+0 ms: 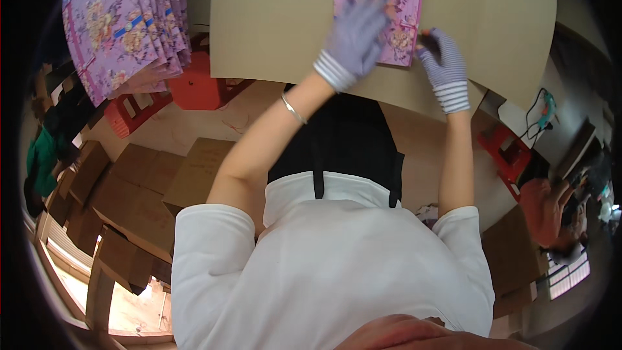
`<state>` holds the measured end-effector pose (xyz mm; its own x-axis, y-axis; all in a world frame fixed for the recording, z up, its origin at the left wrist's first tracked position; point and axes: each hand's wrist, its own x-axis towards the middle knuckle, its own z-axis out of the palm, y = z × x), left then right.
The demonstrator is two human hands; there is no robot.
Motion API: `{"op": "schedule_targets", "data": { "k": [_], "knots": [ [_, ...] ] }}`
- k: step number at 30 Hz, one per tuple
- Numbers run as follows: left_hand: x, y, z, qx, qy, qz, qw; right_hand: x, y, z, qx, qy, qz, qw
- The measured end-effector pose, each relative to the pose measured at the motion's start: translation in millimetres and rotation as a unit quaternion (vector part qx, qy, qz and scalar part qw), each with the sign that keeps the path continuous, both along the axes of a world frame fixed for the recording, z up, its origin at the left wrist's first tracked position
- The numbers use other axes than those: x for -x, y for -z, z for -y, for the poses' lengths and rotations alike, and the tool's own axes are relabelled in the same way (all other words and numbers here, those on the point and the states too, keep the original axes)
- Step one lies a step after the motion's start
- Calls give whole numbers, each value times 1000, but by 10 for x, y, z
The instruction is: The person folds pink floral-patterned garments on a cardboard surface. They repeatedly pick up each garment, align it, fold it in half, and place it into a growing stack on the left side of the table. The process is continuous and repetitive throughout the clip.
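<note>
A flat purple floral piece [396, 48], folded cloth by its look, lies on the tan tabletop with a pink band and a small bow along its right side. My left hand [356, 39], in a striped lilac knit glove, rests flat on its left part; the fingers are stretched out and a little blurred. Just beyond the right edge of the cloth is my right hand [444, 68] in a matching glove. Its thumb and curved fingers stand apart, with nothing visible between them. The cloth's far end runs out of view.
The tan tabletop [272, 26] has its near edge before me. At left, a stack of similar floral pieces [103, 32] sits over red stools [197, 84]. Cardboard boxes [139, 188] stand lower left. A red stool [505, 149] and another person [544, 207] are at right.
</note>
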<state>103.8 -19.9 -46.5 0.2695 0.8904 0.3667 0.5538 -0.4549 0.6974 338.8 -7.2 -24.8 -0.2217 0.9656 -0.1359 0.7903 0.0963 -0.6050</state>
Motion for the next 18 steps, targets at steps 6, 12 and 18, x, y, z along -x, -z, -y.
{"op": "schedule_targets", "data": {
  "k": [6,12,18],
  "knots": [
    [161,187,-754,8,-77,-279,957,-1191,-634,-634,-277,134,110,945],
    [219,145,-724,36,-54,-321,945,-2021,-703,-949,-8,262,21,965],
    [379,189,-789,3,-84,-294,952,-1209,-858,-551,-45,214,-92,971]
  ]
}}
